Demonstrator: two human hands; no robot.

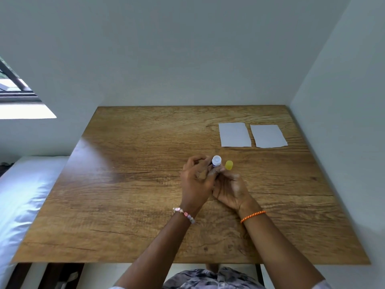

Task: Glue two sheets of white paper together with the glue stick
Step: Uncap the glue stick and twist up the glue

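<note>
With the left hand (pixel 195 180) and right hand (pixel 228 187) both closed in a grip on the small white-tipped glue stick (pixel 216 161), its loose yellow plastic cap (pixel 229 165) could get knocked and roll across the wooden tabletop (pixel 135 184).

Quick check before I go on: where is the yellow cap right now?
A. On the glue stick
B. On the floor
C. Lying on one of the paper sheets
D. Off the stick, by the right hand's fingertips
D. The yellow cap sits apart from the glue stick, whose white top is bare, at the tips of the right hand; both paper sheets lie bare farther back.

Glue stick (pixel 216 161) uncapped — sheets (pixel 234 134) apart
</note>
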